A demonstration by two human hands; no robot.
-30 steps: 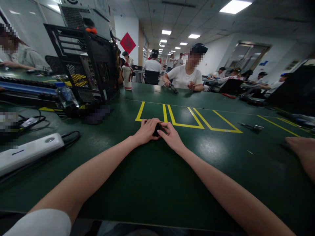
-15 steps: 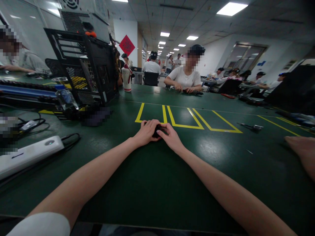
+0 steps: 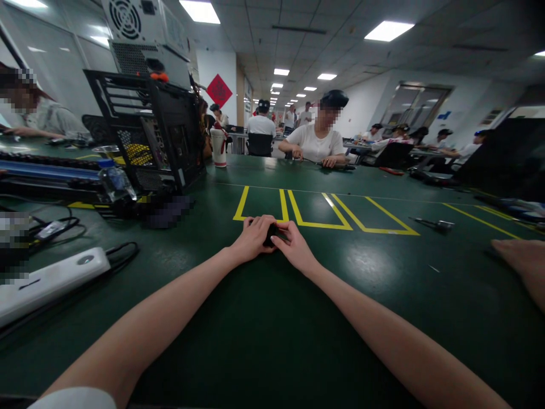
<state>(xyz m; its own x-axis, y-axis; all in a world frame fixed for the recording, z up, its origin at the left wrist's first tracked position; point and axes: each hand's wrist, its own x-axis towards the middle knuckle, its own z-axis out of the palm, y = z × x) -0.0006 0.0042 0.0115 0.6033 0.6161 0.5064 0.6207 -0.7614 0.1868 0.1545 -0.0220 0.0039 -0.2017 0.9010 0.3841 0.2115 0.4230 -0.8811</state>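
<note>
Both hands meet over the green table [image 3: 264, 318], just in front of the yellow tape outlines [image 3: 317, 225]. Wrapped round a small black object [image 3: 269, 235] is my left hand [image 3: 254, 236], which covers most of it. At its right side my right hand [image 3: 293, 243] pinches, thumb and fingers closed against the same object. Only a dark patch shows between the fingers, so its kind cannot be made out.
A black computer case [image 3: 149, 130] stands at the left by a water bottle [image 3: 114, 180]. Nearer lie a white power strip [image 3: 55, 284] and cables. A screwdriver-like tool [image 3: 434, 224] and another person's hand [image 3: 522, 258] are at right. A co-worker [image 3: 317, 139] sits opposite.
The camera view has tilted up slightly, so the scene sits a little lower. Both hands stay on the black object, with small finger shifts. The co-worker opposite has moved their hands apart.
</note>
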